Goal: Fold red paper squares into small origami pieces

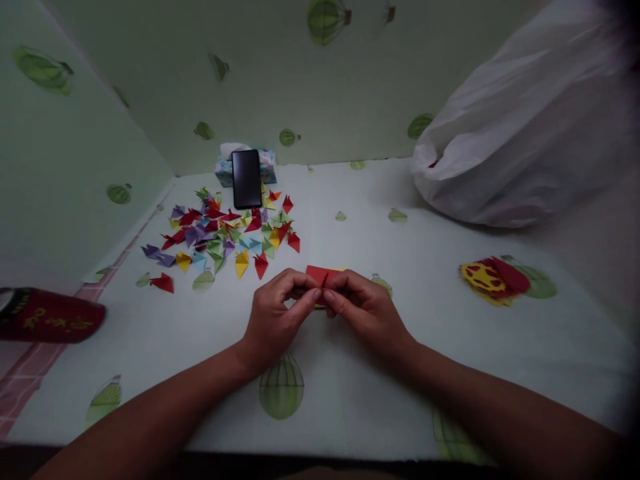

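Observation:
My left hand (280, 310) and my right hand (367, 310) meet at the middle of the table, thumbs and forefingers pinched together. Between the fingertips is a small piece of folded red paper (324, 281), largely covered by them. Directly beneath lie square sheets of paper (316, 271), red on top with yellow edges peeking out. To the left of my hands spreads a pile of small folded paper cranes (220, 233) in red, yellow, green, blue and purple.
A phone (247, 179) leans on a tissue box (269, 165) behind the cranes. A red can (55, 317) is at the left edge. A white plastic bag (500, 147) fills the back right, with red and yellow cut-outs (493, 279) in front of it.

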The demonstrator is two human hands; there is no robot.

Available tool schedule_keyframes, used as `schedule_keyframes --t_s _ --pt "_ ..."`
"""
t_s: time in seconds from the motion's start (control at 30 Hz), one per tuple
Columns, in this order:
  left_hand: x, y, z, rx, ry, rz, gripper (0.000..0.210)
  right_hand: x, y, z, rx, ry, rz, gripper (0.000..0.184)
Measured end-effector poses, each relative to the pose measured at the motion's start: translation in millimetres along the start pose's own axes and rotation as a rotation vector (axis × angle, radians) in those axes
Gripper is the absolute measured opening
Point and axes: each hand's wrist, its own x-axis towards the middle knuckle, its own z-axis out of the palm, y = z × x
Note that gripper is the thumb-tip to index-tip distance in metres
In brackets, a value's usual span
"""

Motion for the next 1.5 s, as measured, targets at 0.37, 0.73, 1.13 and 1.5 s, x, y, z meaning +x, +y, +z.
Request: schedule_keyframes --t_s 0.37,0.73,1.13,1.5 --pt "0.0 -2.3 0.7 -0.070 -0.017 -0.097 0.003 -0.2 5.4 2.0 -0.050 0.019 0.002 0.011" --pt "-0.7 1.4 1.6 0.086 -0.011 -0.013 0.004 -2.3 2.2 1.7 -0.316 0.037 -0.245 0.011" --pt "-1.5 -2.0 -1.5 0.197 -0.030 0.304 0.008 -1.0 3.0 -0.4 -0.297 0.023 -0.241 0.013" --pt "0.9 0.3 -5.4 0.089 -0.040 0.118 0.013 0.9 0.0 -1.1 -0.056 0.027 -0.080 0.010"
